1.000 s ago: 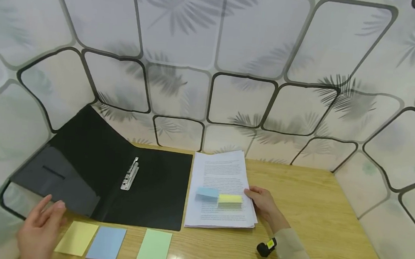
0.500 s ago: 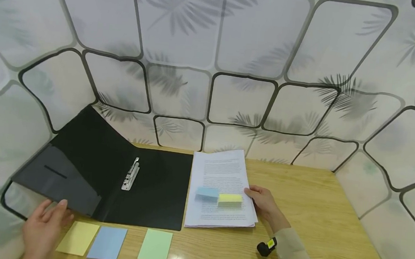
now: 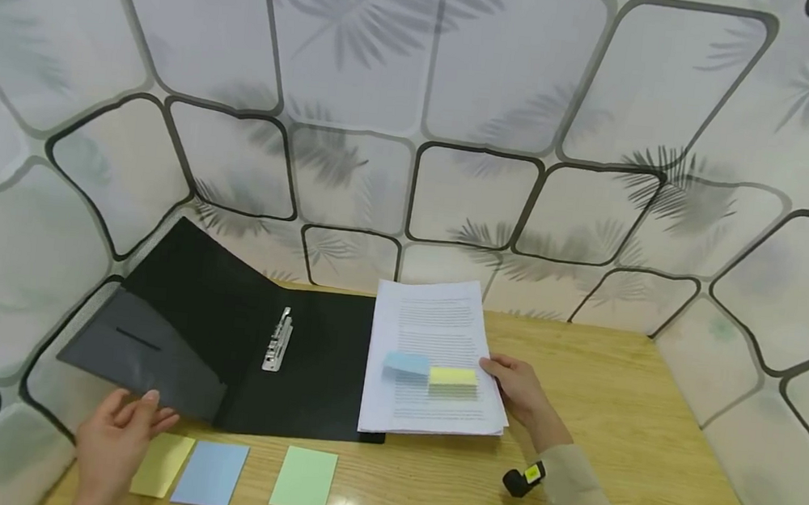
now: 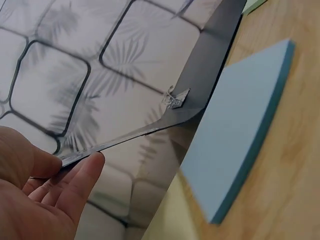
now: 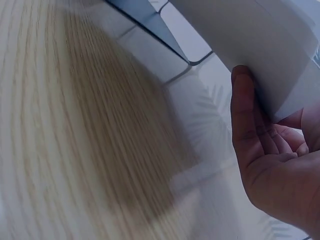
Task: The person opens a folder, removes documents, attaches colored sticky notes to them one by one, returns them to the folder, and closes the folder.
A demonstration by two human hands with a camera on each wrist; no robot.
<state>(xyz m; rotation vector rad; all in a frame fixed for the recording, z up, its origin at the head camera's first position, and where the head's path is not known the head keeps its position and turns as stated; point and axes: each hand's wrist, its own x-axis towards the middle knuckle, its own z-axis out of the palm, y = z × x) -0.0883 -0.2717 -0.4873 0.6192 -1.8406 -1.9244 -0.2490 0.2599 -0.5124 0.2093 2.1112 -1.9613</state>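
Note:
A black ring binder [image 3: 335,368] lies open, its metal clip [image 3: 279,340] near the spine and its left cover tilted up against the wall. My left hand [image 3: 117,440] pinches that cover's lower edge between thumb and fingers, as the left wrist view also shows. With thumb above and fingers below, my right hand [image 3: 519,389] holds the right edge of a stack of printed paper [image 3: 435,312]. The stack's left side overlaps the binder's right edge. Blue sticky tabs [image 3: 407,363] and yellow sticky tabs [image 3: 454,377] sit on the top sheet.
Along the table's [image 3: 596,385] front lie a yellow sticky-note pad [image 3: 163,467], a blue pad [image 3: 210,474] and a green pad [image 3: 304,480]. A patterned wall covering [image 3: 468,202] borders the back and sides. A black wrist device [image 3: 523,479] sits at my right sleeve.
The binder has slid right with my left hand now gripping its cover edge. The paper stack has risen slightly in my right hand and now overlaps the binder's right side.

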